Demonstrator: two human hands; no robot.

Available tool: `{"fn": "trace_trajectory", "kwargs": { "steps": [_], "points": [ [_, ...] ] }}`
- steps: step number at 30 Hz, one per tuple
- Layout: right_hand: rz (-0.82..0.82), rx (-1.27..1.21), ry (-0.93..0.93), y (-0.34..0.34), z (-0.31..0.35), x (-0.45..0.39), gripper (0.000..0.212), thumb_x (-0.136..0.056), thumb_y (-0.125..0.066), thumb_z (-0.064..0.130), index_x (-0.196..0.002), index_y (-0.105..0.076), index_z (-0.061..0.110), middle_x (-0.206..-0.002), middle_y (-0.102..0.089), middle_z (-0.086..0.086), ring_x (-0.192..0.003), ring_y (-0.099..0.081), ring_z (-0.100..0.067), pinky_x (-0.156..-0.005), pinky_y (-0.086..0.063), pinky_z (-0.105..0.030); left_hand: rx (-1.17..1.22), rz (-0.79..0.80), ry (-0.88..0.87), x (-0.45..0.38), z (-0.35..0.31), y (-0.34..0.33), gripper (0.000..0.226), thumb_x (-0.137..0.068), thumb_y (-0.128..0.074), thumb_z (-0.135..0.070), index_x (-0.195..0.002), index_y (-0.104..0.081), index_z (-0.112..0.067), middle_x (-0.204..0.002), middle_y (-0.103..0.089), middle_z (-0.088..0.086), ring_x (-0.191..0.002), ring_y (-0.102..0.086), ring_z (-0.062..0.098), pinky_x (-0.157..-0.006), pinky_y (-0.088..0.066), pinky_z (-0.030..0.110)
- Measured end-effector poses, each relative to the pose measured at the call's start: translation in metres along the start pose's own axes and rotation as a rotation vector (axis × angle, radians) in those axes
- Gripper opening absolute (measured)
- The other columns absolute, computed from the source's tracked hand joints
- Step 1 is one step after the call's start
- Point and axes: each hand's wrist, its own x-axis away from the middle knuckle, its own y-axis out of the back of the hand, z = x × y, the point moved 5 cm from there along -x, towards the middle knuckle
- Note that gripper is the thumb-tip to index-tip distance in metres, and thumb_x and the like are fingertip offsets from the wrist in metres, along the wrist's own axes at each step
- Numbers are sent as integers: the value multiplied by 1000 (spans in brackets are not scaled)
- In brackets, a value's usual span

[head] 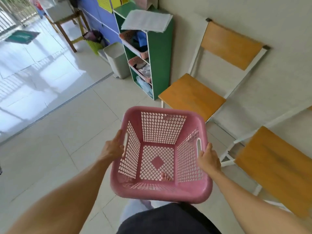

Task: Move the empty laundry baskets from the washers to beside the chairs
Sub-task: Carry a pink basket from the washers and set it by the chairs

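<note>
From my head camera, my left hand [116, 147] and right hand [208, 157] each grip a side handle of the empty pink basket [160, 191], held up near the chairs [192, 95]; it looks light and stiff.

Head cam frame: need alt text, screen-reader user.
A person carries an empty pink laundry basket by its side handles, left hand and right hand, over a tiled floor. Two wooden chairs stand against the wall on the right, with a green shelf unit beyond them.
</note>
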Motion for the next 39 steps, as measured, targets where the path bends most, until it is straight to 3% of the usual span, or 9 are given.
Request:
{"fn": "trace_trajectory", "kwargs": {
  "steps": [3, 6, 13, 17, 20, 24, 27, 32, 39],
  "points": [
    [43, -1, -65, -1, 14, -10, 46, -101, -43, 23, -143, -28, 13, -99, -54, -10, -59, -51, -9, -40, -34, -20, -35, 66, -20, -33, -9, 11, 83, -93, -51, -11, -153, -7, -49, -122, -62, 21, -72, -68, 22, -53, -60, 33],
    [76, -26, -141, -10, 22, -19, 39, -99, -48, 22, -134, -42, 5, -92, -57, -6, -59, -55, -9, -41, -38, -20, -3, 168, -3, -64, -12, 21, 81, -94, -51, -16, -152, -8, -50, -126, -59, 20, -64, -67, 19, -39, -52, 23],
    [85, -86, -331, -37, 55, -21, 34, -97, -51, 21, -126, -48, 4, -98, -61, -10, -68, -58, -19, -46, -39, -25, -128, 324, -108, -142, -19, 46, 83, -92, -50, -16, -152, -5, -50, -117, -57, 13, -65, -67, 23, -40, -54, 26],
    [125, -131, -466, -57, 65, -8, 38, -94, -54, 24, -126, -45, 4, -102, -64, -13, -80, -65, -31, -66, -56, -37, -263, 387, -261, -191, -24, 61, 90, -89, -58, -21, -155, -2, -43, -117, -63, 14, -72, -64, 23, -50, -50, 24],
    [108, -191, -549, -72, 72, 1, 36, -92, -58, 26, -120, -46, 7, -97, -65, -10, -73, -67, -26, -58, -56, -35, -299, 398, -323, -222, -27, 65, 91, -88, -60, -22, -157, -2, -34, -113, -65, 14, -76, -63, 24, -52, -46, 22],
    [101, -258, -650, -101, 77, 14, 29, -89, -63, 23, -111, -50, 8, -84, -61, -3, -63, -61, -14, -45, -44, -24, -369, 411, -331, -252, -33, 60, 68, -91, -58, -25, -148, -25, -9, -119, -65, 21, -84, -62, 30, -63, -50, 34],
    [140, -327, -715, -125, 74, 13, 23, -85, -68, 19, -103, -55, 10, -84, -66, -3, -64, -66, -14, -44, -46, -23, -388, 432, -311, -275, -34, 46, 65, -93, -56, -26, -145, -25, -2, -116, -66, 23, -95, -66, 38, -71, -55, 42],
    [201, -386, -760, -167, 67, -22, 10, -84, -70, 17, -91, -64, 14, -77, -68, 0, -61, -66, -9, -40, -43, -15, -490, 397, -360, -322, -39, 10, 24, -91, -56, -20, -109, -62, -6, -105, -70, 16, -77, -58, 25, -58, -43, 30],
    [190, -418, -825, -232, 39, -80, 6, -77, -69, 17, -81, -67, 12, -73, -71, -3, -64, -68, -17, -48, -48, -24, -516, 395, -327, -389, -33, -59, 28, -90, -54, -19, -112, -62, -4, -105, -69, 17, -84, -62, 32, -66, -53, 37]
  ]
}}
